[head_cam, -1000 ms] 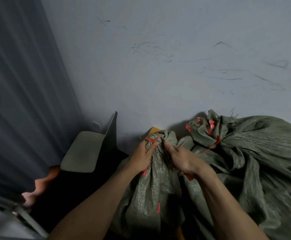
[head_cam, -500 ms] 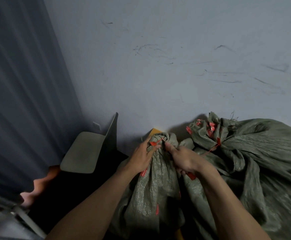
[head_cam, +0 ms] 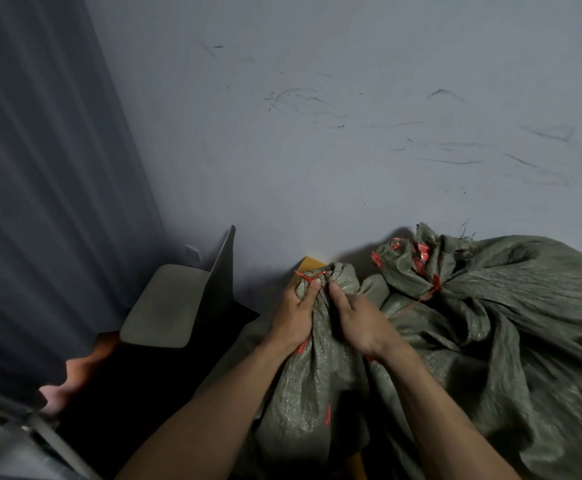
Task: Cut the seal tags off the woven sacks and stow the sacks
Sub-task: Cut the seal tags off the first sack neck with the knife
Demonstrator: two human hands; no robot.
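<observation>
At the foot of the scuffed grey wall (head_cam: 317, 150), the near sack (head_cam: 314, 386) stood between the person's two forearms. Its long axis ran from the lower edge of view up and away to a gathered neck close to the wall. The left hand (head_cam: 294, 318) gripped that neck from the left, fingers curled round the bunched weave and thumb tip touching or just below the red seal tag (head_cam: 308, 276). The tag lay across the top of the neck on its left side. The right hand (head_cam: 359, 323) clasped the same neck from the right, forefinger pointing up toward the knot and a little farther from the tag. The tag thus lay directly ahead of both hands and nearer the left. No cutting tool was visible, and whether the right palm hid one could not be told. A second sack (head_cam: 507, 306), larger and slumped on its side, pressed against the near one from the right. Its tied neck, bearing another red tag (head_cam: 436, 282), pointed left toward the hands. A yellow edge (head_cam: 308, 263) showed just behind the near sack's neck. To the left stood a grey seat (head_cam: 172, 303) on the dark floor (head_cam: 151, 382), with a dark pleated curtain (head_cam: 40, 168) beyond it. Room for the hands seemed tight on the right and freer on the left.
</observation>
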